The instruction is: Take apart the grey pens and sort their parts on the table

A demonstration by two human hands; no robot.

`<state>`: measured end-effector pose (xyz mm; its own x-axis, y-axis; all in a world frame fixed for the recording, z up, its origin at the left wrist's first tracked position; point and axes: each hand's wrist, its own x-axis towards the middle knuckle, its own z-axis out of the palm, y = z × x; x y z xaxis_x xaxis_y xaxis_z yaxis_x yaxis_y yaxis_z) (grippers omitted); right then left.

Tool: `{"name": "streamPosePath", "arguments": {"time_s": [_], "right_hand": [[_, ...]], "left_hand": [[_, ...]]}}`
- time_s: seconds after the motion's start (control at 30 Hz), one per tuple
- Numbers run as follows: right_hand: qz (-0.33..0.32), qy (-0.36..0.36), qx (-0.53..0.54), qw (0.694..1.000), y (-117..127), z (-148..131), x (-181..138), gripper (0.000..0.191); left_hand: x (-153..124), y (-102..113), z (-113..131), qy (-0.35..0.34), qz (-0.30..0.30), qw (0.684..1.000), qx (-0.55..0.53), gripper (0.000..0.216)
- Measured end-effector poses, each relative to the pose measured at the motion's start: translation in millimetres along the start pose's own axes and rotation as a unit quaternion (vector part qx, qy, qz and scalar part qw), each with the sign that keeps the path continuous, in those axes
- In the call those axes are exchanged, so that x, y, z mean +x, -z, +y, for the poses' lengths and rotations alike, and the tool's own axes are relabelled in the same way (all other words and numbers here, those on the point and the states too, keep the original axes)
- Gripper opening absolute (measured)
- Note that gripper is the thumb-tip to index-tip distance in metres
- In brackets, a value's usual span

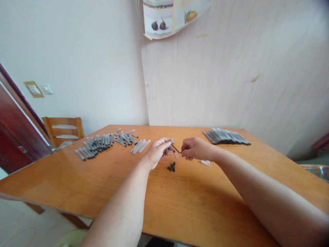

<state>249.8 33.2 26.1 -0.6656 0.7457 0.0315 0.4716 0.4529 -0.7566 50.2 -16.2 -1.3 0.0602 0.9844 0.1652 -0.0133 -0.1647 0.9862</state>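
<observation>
Left hand [157, 151] closed around a grey tube [169, 144], fingertips pinching it just above the worktop [180, 206]. Right hand [196, 149] pinches a thin dark rod [176, 149], its far end at the tube's mouth (contact cannot be confirmed). Small black pieces [171, 167] lie on the worktop just nearer than both hands. A loose heap of tubes [102, 141] sits well left of the left hand, and a tidy stack [226, 136] lies beyond the right hand.
</observation>
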Motion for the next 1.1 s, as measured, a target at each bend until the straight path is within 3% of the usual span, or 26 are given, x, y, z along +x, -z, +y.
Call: {"name": "streamPosePath", "arguments": {"time_s": [0.13, 0.3, 1.1], "right_hand": [[0.07, 0.049, 0.083, 0.993, 16, -6, -4, 0.008], [0.123, 0.086, 0.103, 0.983, 19, -8, -2, 0.009], [0.124, 0.095, 0.005, 0.988, 9, -5, 3, 0.016]], "left_hand": [[-2, -3, 2, 0.013, -0.022, 1.0, 0.005, 0.027], [-5, -5, 4, 0.021, -0.053, 0.998, 0.021, 0.025], [-6, -5, 3, 0.032, -0.087, 0.994, 0.051, 0.027]]}}
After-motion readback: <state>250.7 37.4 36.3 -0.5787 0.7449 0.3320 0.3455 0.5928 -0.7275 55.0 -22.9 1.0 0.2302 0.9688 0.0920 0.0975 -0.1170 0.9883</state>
